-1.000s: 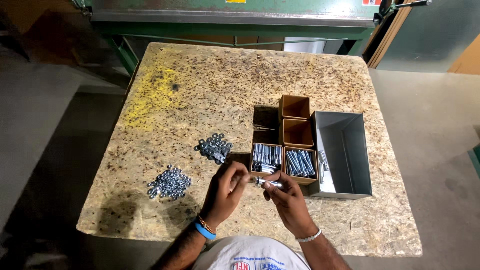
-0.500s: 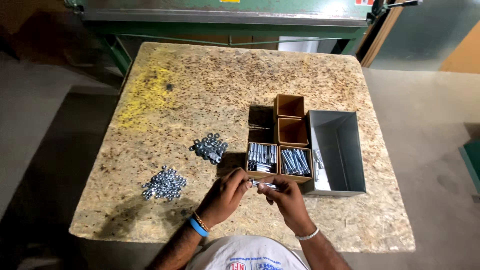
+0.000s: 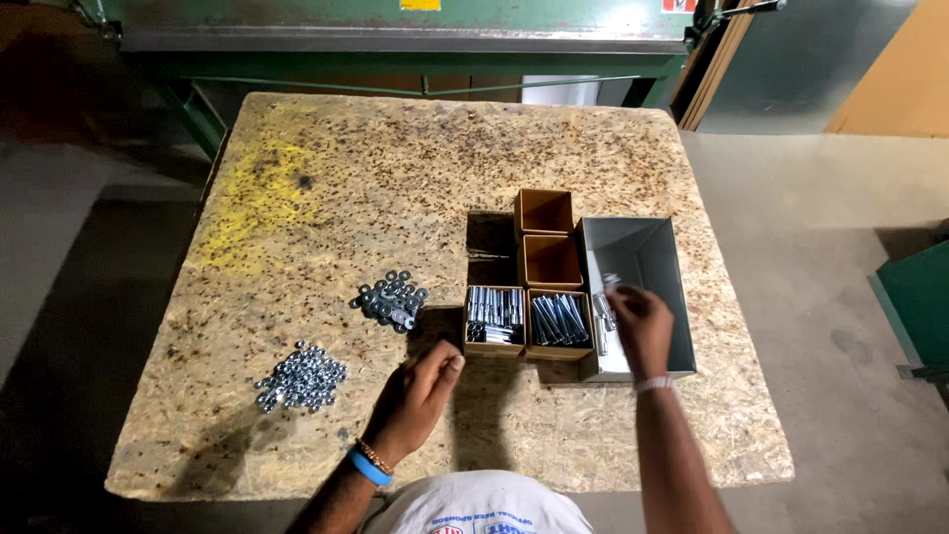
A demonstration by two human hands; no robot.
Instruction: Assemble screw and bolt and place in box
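Bare forearms, blue wristband and beaded bracelet on left wrist, pale band on right wrist, white printed shirt

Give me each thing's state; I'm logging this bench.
Grey bin: open, few bolts inside.
Front boxes: full of bolts.
Back boxes: empty.
Washers: loose pile.
Nuts: loose pile.
Right hand: over the bin.
Left hand: loosely curled.

The right hand (image 3: pixel 641 326) reaches into the grey metal bin (image 3: pixel 647 259) at the right of the desk (image 3: pixel 415 168), over loose bolts (image 3: pixel 603 314). The left hand (image 3: pixel 420 391) rests loosely curled near the box of bolts (image 3: pixel 494 318), with washers (image 3: pixel 391 299) and nuts (image 3: pixel 301 376) piled further left.
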